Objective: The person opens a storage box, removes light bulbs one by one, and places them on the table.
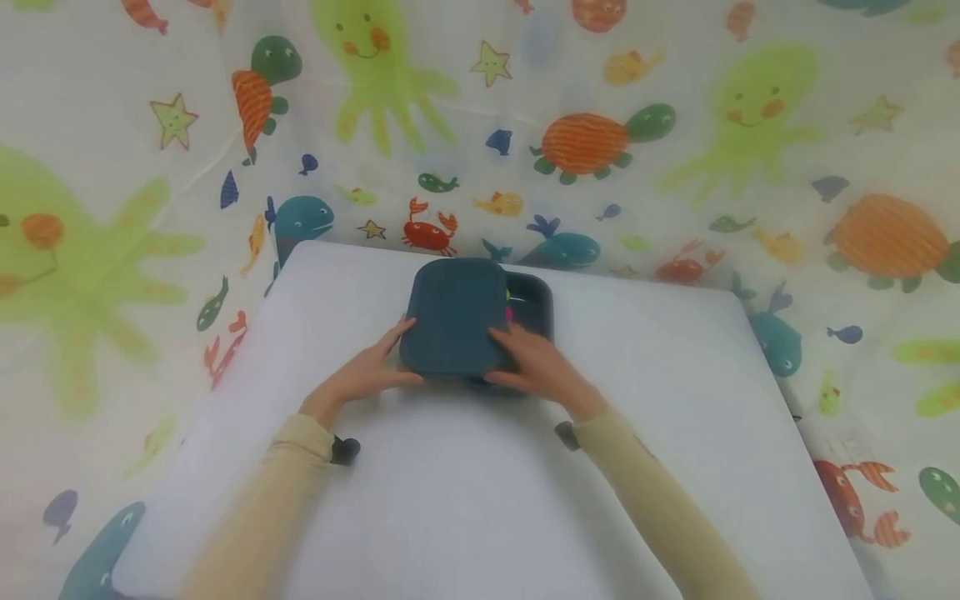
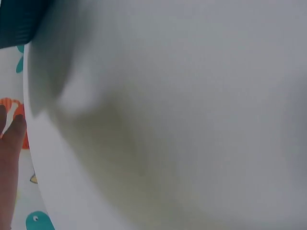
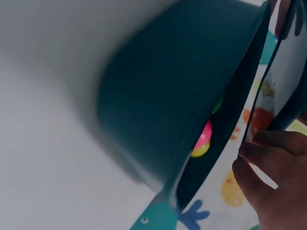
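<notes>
A dark teal lid (image 1: pixel 456 317) with rounded corners is held over a matching deep box (image 1: pixel 551 304), shifted to the left so the box's right part shows. My left hand (image 1: pixel 366 372) holds the lid by its left edge, fingers and thumb spread apart. At the lid's right front edge, my right hand (image 1: pixel 543 367) grips it. In the right wrist view a gap separates the lid (image 3: pixel 293 106) from the box's rim. Inside the box lie a pink ball (image 3: pixel 204 135), a yellow ball (image 3: pixel 200 150) and something green (image 3: pixel 218 104).
The box stands near the back edge of a white table (image 1: pixel 465 500). Behind and beside the table hangs a white cloth (image 1: pixel 450 108) printed with sea animals. Small dark devices (image 1: pixel 345 451) sit at both wrists.
</notes>
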